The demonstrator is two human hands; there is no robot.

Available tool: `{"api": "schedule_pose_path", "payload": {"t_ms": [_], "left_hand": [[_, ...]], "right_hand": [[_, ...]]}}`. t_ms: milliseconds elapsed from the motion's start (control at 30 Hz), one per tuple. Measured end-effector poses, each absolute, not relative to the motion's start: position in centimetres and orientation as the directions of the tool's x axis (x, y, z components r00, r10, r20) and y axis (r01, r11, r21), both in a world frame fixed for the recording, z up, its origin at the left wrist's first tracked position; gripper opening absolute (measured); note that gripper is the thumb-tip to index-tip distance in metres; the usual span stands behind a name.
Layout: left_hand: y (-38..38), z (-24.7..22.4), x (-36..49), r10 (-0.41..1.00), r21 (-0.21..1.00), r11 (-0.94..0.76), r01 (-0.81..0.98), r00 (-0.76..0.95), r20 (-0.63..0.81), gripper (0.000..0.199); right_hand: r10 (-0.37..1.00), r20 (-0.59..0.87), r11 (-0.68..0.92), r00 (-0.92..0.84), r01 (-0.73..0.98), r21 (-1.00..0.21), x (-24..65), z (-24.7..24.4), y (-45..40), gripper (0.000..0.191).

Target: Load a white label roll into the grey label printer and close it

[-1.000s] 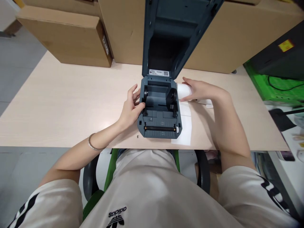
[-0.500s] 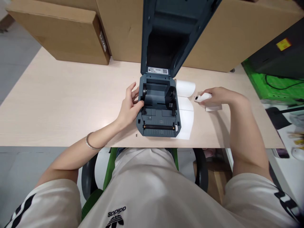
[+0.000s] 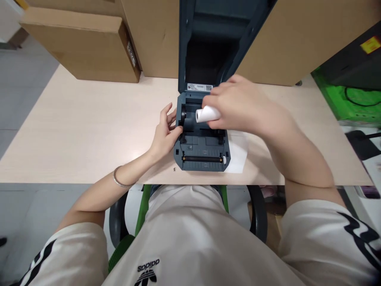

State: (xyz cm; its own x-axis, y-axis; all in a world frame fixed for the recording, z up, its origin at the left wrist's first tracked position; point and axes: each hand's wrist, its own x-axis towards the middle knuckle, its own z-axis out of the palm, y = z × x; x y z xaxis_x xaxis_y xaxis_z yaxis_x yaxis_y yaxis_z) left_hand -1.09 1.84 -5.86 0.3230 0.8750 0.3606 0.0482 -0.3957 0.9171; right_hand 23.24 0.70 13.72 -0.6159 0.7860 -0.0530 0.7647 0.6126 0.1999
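A dark blue-grey printer stands on the table with its lid raised, so its inner bay and the black roller near its front show. My left hand rests against the printer's left side, thumb on the edge, with the fingers closed around that side. Over the right part of the bay, my right hand grips a small white paper roll, whose left end points across the bay. White paper lies on the table at the printer's right side, partly hidden by my right arm.
Behind the table stand large cardboard sheets, with a flat cardboard box leaning at the back left. At the far right are a dark case and a green box. The table's front edge is close to my body.
My right hand has moved left from the table, bringing the white roll over the open printer. My left hand has stayed at the printer's side.
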Motion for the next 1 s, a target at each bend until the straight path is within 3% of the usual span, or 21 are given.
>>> {"api": "schedule_pose_path", "payload": {"t_ms": [100,200,367,500,633,733,800,1000], "left_hand": [[1.7,-5.8,-1.0,0.876,0.920,-0.390,0.044,0.324,0.357,0.083],[1.6,-5.8,-0.8,0.876,0.919,-0.393,0.030,0.317,0.365,0.082],[1.7,-5.8,-0.9,0.874,0.915,-0.400,0.043,0.319,0.367,0.081],[1.9,-6.0,-1.1,0.862,0.910,-0.413,0.037,0.338,0.378,0.081],[2.2,-6.4,-1.3,0.842,0.899,-0.437,0.043,0.370,0.392,0.084],[2.2,-6.3,-1.3,0.837,0.892,-0.448,0.054,0.377,0.398,0.084],[1.9,-5.9,-1.2,0.855,0.903,-0.425,0.059,0.355,0.379,0.083],[0.7,-4.0,-0.7,0.911,0.946,-0.322,0.043,0.287,0.296,0.081]], "right_hand": [[0.706,-0.026,0.677,-0.708,0.663,0.318,21.2,10.5,2.2,0.028],[0.697,-0.057,0.684,-0.715,0.638,0.355,20.8,8.2,2.9,0.034],[0.732,-0.187,0.679,-0.656,0.679,0.277,21.4,10.1,1.7,0.031],[0.738,-0.179,0.674,-0.651,0.704,0.223,22.0,13.4,-1.8,0.018],[0.740,0.019,0.631,-0.672,0.704,0.326,21.2,13.3,-6.3,0.019],[0.621,0.310,0.594,-0.720,0.690,0.413,19.7,11.3,-9.3,0.033],[0.554,0.449,0.571,-0.701,0.712,0.408,18.7,10.0,-10.8,0.035],[0.533,0.523,0.628,-0.665,0.725,0.283,17.4,8.4,-12.5,0.029]]}}
